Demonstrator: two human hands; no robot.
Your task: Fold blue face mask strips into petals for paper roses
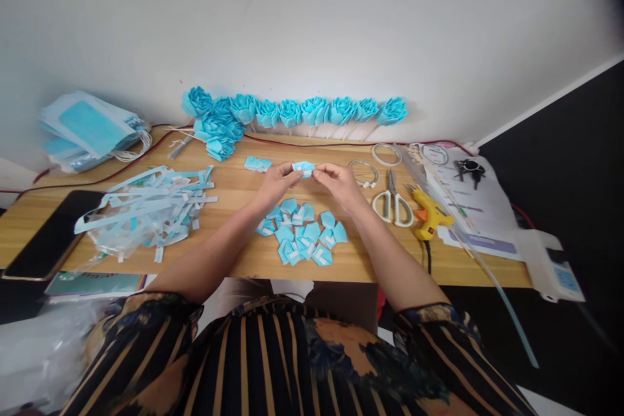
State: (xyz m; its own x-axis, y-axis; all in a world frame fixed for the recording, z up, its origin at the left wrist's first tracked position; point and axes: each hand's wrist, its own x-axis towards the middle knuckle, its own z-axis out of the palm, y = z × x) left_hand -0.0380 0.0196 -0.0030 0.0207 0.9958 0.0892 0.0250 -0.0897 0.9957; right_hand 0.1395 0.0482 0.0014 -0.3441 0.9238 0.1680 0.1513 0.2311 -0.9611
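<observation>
Between my two hands is a small folded blue petal (304, 169) with a white patch, cut from mask-like material. My left hand (283, 181) pinches its left end between thumb and fingers. At the right end, the thumb and fingers of my right hand (335, 182) close on its edge. Just left of my hands lies a flat blue piece (257, 164). Nearer to me, between my forearms, several folded blue petals (305, 234) with white strips are scattered on the wooden table (234, 221).
Blue flowers (314, 110) line the wall. Face masks (92, 127), blue-white scraps (151, 208) and a phone (51, 234) are at left. To the right are tape rolls (374, 175), scissors (392, 188), a yellow glue gun (431, 218), keys (470, 168), papers (492, 208) and a white device (550, 266).
</observation>
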